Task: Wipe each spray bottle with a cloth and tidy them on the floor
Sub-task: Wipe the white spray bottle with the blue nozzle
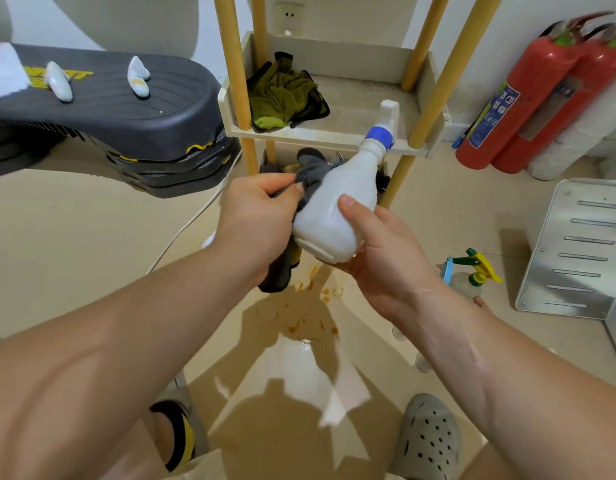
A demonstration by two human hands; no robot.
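Two feet are standing at the bottom of the view, one in a grey shoe with holes (428, 438) and one in a black and yellow shoe (175, 434). Bare arms are reaching out above them. The right hand (379, 251) is holding the white spray bottle (337, 202) by its fat bottom end, with the thumb pressing flat on the side and the other fingers curling under the base. This bottle is up in the air over the floor (92, 254), tipping over so its blue ring (379, 135) and white nozzle are pointing away toward the wooden shelf (334, 133). The left hand (254, 216) is gripping the grey cloth (308, 174), fingers curling tight around it, and the cloth is touching the left side of the bottle. More of the cloth is hanging down under the hand. Orange rings and spots (310, 327) are showing on the floor right below the bottle. A small clear spray bottle (473, 271) with a green and yellow top is sitting on the floor to the right, partly behind the right arm. A green rag (282, 95) is lying on the shelf. Two red fire extinguishers (542, 98) are leaning by the wall on the far right, and a shiny metal plate (576, 247) is lying near them.
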